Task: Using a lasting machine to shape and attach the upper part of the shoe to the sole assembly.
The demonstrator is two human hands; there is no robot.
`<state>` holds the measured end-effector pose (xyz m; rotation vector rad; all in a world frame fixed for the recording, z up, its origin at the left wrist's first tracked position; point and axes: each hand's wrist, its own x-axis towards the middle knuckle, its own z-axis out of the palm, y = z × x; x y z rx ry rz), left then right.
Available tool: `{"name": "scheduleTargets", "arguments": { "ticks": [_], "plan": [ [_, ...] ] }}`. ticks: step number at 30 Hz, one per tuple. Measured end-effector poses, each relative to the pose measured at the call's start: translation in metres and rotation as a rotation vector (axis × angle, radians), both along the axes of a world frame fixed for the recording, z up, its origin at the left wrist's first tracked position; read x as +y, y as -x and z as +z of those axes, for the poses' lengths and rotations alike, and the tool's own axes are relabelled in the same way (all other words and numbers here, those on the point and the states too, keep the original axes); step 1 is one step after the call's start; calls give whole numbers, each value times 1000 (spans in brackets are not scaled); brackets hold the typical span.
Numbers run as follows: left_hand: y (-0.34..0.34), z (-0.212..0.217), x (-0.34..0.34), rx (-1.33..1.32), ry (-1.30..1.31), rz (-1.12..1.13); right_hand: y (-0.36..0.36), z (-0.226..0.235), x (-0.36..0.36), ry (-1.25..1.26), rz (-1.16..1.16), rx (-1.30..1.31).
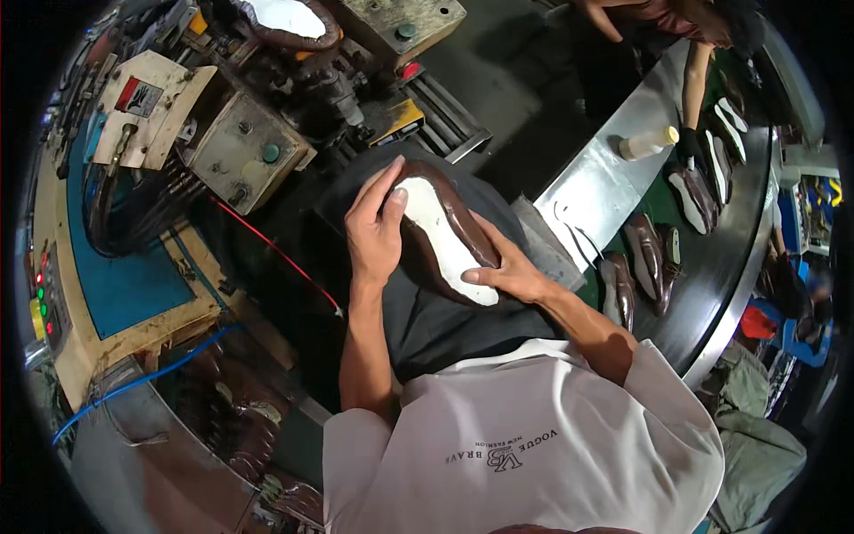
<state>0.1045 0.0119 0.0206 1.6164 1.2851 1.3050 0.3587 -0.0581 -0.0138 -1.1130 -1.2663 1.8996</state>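
Observation:
A brown leather shoe (439, 227) lies bottom up over my lap, its white underside facing me. My left hand (375, 224) grips one end, with the thumb on the white underside and the fingers along the brown side. Around the nearer end, my right hand (516, 267) has its thumb pressed on the white edge. Its fingers reach along the right side and are partly hidden. The shoe slants from upper left to lower right between both hands.
At upper left stands a machine (240, 151) bearing another white-bottomed shoe (286, 20). Several brown shoes (645, 254) sit on a curved conveyor (694, 294) at right. A bottle (649, 142) lies on a metal shelf (614, 169). A co-worker's arm (696, 89) reaches in beyond. A red cable (276, 251) hangs left.

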Motion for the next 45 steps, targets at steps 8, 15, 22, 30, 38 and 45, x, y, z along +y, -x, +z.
{"name": "scheduleTargets", "arguments": {
  "ticks": [8, 15, 22, 30, 38, 45],
  "plan": [
    [14, 5, -12, 51, 37, -104, -2, 2, 1, 25, 76, -17],
    [-10, 5, -11, -10, 153, -162, 42, 61, 51, -780, -169, -579],
    [-11, -5, -10, 206, 99, -25, 45, 40, 74, -709, -121, -477],
    [-8, 9, 1, 269, -5, 3, 51, 56, 96, -822, -130, -594],
    [-40, -3, -3, 324, -42, 226, 53, 44, 89, -561, -243, -521],
    [-44, -18, -6, -143, 401, 85, 41, 26, 79, -396, -179, -467]
  ]
}}
